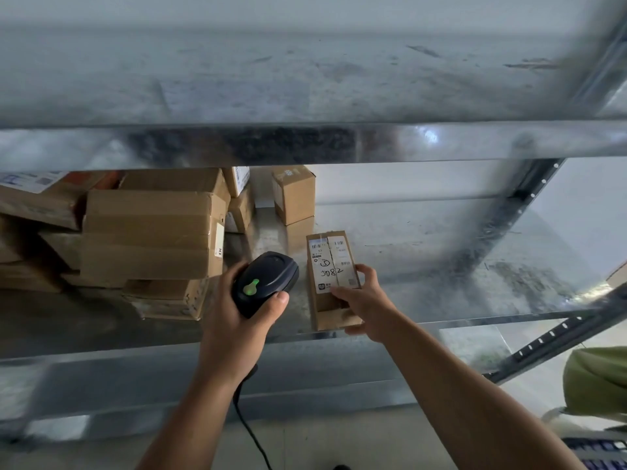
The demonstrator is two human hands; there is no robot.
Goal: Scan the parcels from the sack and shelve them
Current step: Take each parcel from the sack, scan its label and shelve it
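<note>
Cardboard parcel (334, 283) prob on metal shelf (441, 266) | your right hand (366, 307) grips it | left hand (237, 330) wraps the scanner (268, 279)

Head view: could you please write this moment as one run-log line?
step: shelving | left hand: grips scanner, green light on | right hand: holds labelled parcel on shelf
</note>
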